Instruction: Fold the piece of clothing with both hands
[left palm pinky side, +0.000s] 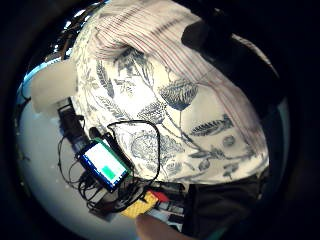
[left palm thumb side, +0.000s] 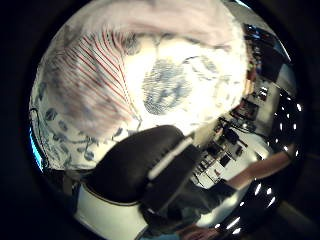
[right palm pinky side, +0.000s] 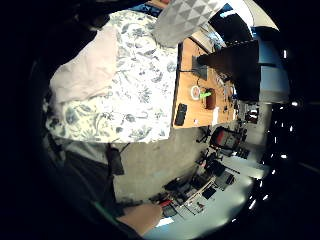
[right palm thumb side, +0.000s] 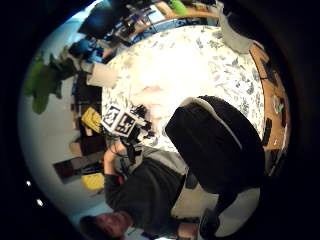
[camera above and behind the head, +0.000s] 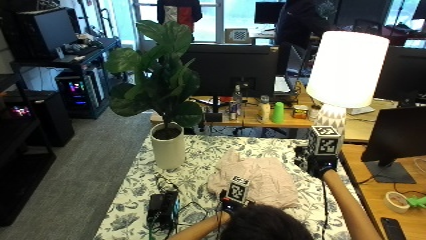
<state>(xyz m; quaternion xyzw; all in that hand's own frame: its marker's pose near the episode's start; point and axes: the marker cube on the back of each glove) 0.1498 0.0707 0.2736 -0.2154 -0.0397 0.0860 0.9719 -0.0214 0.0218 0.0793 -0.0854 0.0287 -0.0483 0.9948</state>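
The pale pink striped garment lies bunched on the leaf-printed tablecloth for folding; the left hand pinches its near edge, while I cannot tell the right hand's fingers.

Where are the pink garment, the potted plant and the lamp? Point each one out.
pink garment (camera above and behind the head: 256, 181): outside view, on the middle of the cloth.
potted plant (camera above and behind the head: 168, 148): outside view, on the white pot's side.
lamp (camera above and behind the head: 346, 69): outside view, on the middle of the white shade.
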